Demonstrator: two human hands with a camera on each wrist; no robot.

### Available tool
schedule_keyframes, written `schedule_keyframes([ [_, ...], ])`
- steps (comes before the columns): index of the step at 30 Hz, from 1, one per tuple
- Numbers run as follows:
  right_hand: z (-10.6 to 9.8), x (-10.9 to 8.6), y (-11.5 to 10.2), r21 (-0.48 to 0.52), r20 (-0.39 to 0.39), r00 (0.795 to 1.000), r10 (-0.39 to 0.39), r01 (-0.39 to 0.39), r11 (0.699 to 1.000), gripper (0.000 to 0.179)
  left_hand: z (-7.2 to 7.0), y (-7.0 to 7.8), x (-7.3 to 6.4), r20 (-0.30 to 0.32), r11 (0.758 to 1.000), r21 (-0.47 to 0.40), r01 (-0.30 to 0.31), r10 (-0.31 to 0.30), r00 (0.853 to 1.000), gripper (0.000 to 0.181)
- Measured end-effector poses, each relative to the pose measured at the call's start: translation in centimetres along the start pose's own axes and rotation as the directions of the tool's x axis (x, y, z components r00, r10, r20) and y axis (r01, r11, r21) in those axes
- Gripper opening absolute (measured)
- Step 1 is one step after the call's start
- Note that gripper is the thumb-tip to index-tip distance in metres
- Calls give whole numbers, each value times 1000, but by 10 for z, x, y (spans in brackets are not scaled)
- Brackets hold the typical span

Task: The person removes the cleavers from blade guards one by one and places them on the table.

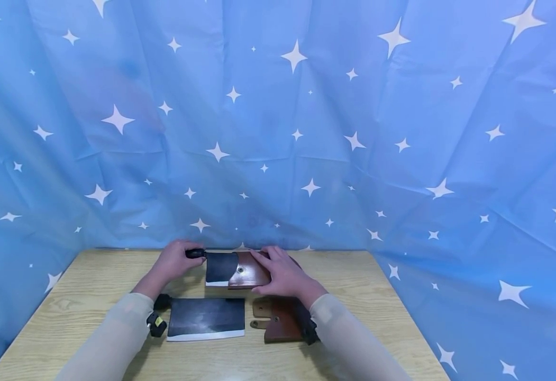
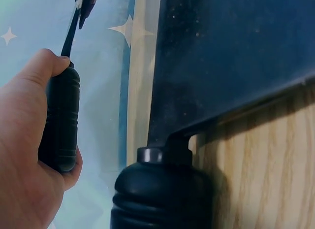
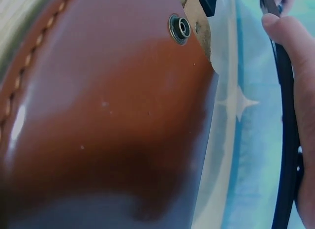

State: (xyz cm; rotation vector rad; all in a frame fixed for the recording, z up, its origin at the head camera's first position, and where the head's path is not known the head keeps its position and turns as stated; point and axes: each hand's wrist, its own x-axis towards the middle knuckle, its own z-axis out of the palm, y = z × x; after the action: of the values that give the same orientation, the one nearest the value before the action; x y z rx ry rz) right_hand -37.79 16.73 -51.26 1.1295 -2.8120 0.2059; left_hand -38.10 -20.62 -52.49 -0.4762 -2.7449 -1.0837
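In the head view my left hand [image 1: 175, 262] grips the black handle [image 1: 195, 253] of a cleaver near the far table edge. Its dark blade [image 1: 220, 264] sits partly inside a brown leather sheath [image 1: 246, 272]; the part by the handle is bare, with a bright lower edge. My right hand [image 1: 282, 272] holds the sheath at its right end. The left wrist view shows fingers wrapped around the ribbed handle [image 2: 64, 115]. From the right wrist, the thumb [image 3: 285, 34] lies along the dark, edge-on sheath [image 3: 286, 155]; the other fingers are mostly hidden.
Closer to me, a second cleaver [image 1: 206, 317] lies flat, its handle partly behind the left wrist. To its right lies a second brown sheath [image 1: 282, 325] with snap straps, partly covered by the right wrist camera. A blue starry curtain [image 1: 258, 132] hangs behind the wooden table [image 1: 382, 317].
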Motion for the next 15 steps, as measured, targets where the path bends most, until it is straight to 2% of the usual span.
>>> schedule_keyframes([
  [5,-1,-1,1,-1,2,1000,8,-8,1000,107,-2,1,0,7,1000,-18,17,-17,1000,39],
  [15,-3,-2,0,4,7,1000,22,-22,1000,106,-5,1,-1,7,1000,-15,5,-5,1000,39],
])
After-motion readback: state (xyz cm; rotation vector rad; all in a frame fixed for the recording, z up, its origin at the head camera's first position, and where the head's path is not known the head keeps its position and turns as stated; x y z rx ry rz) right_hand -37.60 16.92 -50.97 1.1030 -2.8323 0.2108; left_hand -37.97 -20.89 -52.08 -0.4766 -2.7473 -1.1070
